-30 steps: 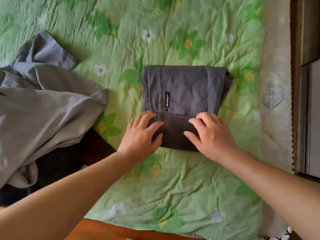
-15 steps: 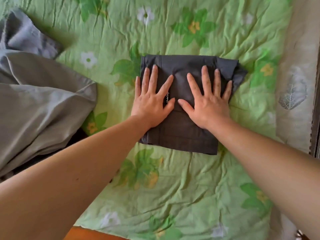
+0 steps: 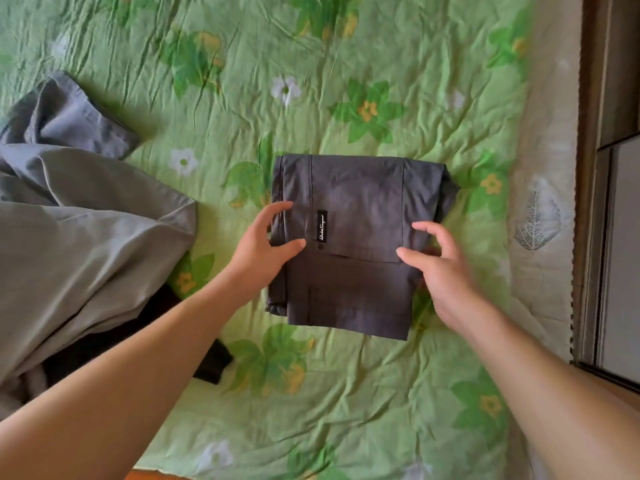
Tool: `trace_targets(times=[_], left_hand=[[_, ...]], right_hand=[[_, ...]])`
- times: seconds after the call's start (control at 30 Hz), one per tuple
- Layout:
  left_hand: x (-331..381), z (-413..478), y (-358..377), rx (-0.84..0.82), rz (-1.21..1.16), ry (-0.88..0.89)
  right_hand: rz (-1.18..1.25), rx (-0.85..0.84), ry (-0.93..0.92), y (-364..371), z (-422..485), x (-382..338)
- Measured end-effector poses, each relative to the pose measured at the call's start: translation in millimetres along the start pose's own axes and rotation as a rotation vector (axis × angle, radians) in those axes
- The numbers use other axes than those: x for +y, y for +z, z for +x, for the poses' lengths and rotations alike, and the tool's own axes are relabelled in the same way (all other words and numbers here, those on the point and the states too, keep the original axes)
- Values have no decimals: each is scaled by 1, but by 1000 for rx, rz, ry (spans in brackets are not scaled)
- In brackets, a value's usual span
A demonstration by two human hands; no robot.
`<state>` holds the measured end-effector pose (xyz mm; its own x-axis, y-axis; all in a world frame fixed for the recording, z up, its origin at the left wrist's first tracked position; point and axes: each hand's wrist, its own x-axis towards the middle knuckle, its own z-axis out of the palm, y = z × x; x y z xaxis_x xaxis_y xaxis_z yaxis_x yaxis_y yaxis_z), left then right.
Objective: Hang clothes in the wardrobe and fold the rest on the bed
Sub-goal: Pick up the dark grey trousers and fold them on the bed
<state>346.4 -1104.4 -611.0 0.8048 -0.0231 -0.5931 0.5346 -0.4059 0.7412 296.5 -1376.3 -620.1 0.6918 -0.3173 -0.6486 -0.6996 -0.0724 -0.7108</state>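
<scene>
Reaching in from the near edge, two bare forearms cross a crumpled light-green quilt printed with leaves and small flowers (image 3: 346, 393) towards a dark grey garment of smooth woven cloth folded into a flat rectangle (image 3: 356, 188), which lies on the quilt near the middle of the view. The left hand (image 3: 259, 251) sits at the garment's left edge in a wide C, its thumb lying on the cloth and its fingers arched over the seam. The right hand (image 3: 443, 271), slightly blurred, is curved the same way at the garment's right edge, thumb on the top layer. Whether either hand actually grips the fabric cannot be told. A narrow black label with white script (image 3: 321, 225) stands upright on the garment's top layer, between the two hands. To the near left of the garment a corner of black cloth (image 3: 211, 365) pokes out from under a large, loosely heaped grey-olive fabric (image 3: 86, 244), soft and broadly creased. Beyond that heap, to the far left of the garment, lies a rumpled blue-grey piece (image 3: 69, 112). To the garment's right runs a cream quilted border with a grey leaf print (image 3: 543, 133), and past it a brown wooden frame (image 3: 588, 133).
</scene>
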Motion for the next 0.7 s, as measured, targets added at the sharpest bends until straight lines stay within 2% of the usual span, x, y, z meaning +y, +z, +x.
trace_targets(times=[0.07, 0.1, 0.2, 0.27, 0.33, 0.47, 0.57, 0.7], left_hand=[[11, 3, 0, -85, -52, -19], [15, 3, 1, -106, -5, 2], [28, -4, 2, -126, 173, 45], [39, -20, 2, -121, 295, 68], [56, -44, -2, -119, 365, 82], [107, -99, -18, -121, 472, 121], [154, -144, -31, -161, 639, 179], [210, -209, -39, -206, 690, 220]], right_hand=[[87, -98, 37, -2, 1, -12], [37, -151, 5, -3, 2, -18], [-333, -284, -169, -1, -4, -33], [-566, -280, -258, -2, -17, -43], [-696, -247, -320, -5, -37, -57], [-860, -227, -426, -24, -91, -101], [-965, -190, -469, -47, -139, -138], [-1035, -134, -447, -79, -209, -185]])
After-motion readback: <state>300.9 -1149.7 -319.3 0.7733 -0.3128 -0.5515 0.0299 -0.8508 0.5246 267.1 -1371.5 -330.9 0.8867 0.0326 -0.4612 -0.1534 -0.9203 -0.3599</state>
